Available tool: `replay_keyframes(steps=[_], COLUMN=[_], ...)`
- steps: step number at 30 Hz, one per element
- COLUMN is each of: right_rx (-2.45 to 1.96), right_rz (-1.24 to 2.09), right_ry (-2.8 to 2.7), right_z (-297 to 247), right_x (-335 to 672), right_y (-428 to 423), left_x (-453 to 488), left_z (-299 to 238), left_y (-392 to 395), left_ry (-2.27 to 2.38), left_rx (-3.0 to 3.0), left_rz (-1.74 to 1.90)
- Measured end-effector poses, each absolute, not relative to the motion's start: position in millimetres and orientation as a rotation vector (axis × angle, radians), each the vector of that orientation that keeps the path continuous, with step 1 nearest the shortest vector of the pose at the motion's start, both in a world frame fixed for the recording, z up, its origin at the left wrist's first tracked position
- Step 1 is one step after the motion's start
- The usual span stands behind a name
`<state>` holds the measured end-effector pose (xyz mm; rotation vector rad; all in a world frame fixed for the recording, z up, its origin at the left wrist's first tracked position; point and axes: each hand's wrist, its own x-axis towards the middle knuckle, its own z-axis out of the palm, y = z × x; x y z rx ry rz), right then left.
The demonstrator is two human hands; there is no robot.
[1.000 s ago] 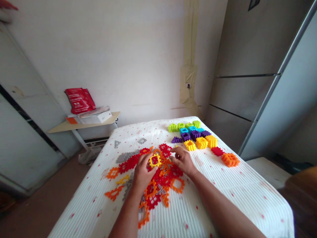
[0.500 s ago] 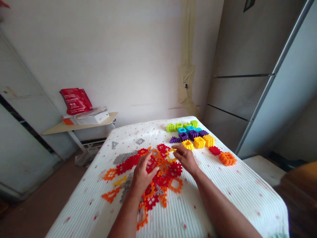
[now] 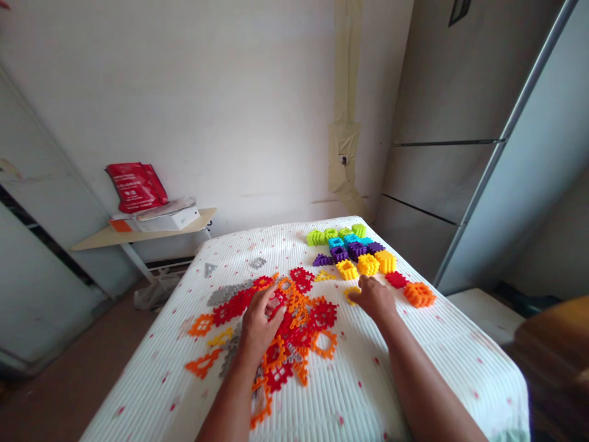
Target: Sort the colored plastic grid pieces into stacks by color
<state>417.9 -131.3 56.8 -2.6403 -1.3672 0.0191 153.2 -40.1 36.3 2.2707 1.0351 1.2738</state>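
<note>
A heap of flat red and orange lattice pieces [image 3: 299, 319] lies in the middle of a white ribbed bedspread [image 3: 414, 380]. My left hand [image 3: 257, 322] rests on the heap's left side, fingers stretched out over red pieces. To the right of the heap, my right hand [image 3: 375, 298] has its fingers curled on a yellow square piece [image 3: 351, 294] against the spread. Just beyond it stand sorted stacks: yellow [image 3: 368, 265], purple [image 3: 354, 250], blue [image 3: 345, 240], green [image 3: 331, 234], with a red piece [image 3: 396, 279] and an orange stack [image 3: 419, 294] to the right.
Grey pieces [image 3: 225, 293] and a flat yellow triangle [image 3: 324, 276] lie loose around the heap. A low side table [image 3: 138, 236] at the left holds a red bag [image 3: 135, 187] and a white box [image 3: 172, 219]. Grey wardrobe doors [image 3: 460, 184] stand right of the bed.
The yellow square piece went from my left hand to my right, which carried it right, toward the yellow stacks. My left hand sank onto the heap.
</note>
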Motion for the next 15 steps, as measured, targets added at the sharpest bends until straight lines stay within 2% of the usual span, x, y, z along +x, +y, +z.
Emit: replay_keyframes(steps=[8,15], right_rx=[-2.669,-2.182], right_rz=[0.042,-0.205], right_ry=[-1.403,-1.316], right_z=[53.8,62.7], right_x=[406.4,422.9], right_y=[-130.5,-121.6], left_x=[152.3,151.6], left_z=[37.1,36.7], left_y=[-40.5,-40.2], left_ry=[1.033,1.034], left_rx=[2.289,2.280], left_rz=[1.289,1.301])
